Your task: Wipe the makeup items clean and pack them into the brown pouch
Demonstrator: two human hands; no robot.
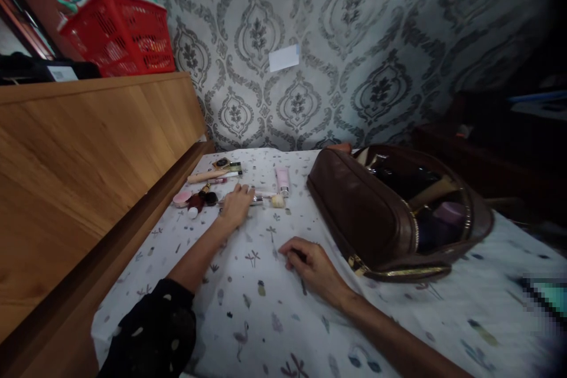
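My left hand (238, 207) is closed over a silver-capped cosmetic bottle (257, 199) that lies on its side, mostly hidden under the fingers. Just right of it is a small pale-yellow jar or bottle (277, 201), and behind that a pink squeeze tube (282, 181). Left of the hand are a dark red-brown bottle with a white cap (195, 205) and a round pink compact (182, 199). My right hand (312, 263) rests on the cloth with its fingers curled in, holding nothing that I can see. An unzipped brown leather bag (358, 212) sits to its right.
A printed white cloth (248, 307) covers the surface. Cosmetics in the bag include a purple item (449, 212). A beige stick-like item (207, 176) lies at the back left. A wooden board (106, 130) borders the left, below a red basket (128, 32). Patterned wallpaper (354, 71) closes the back.
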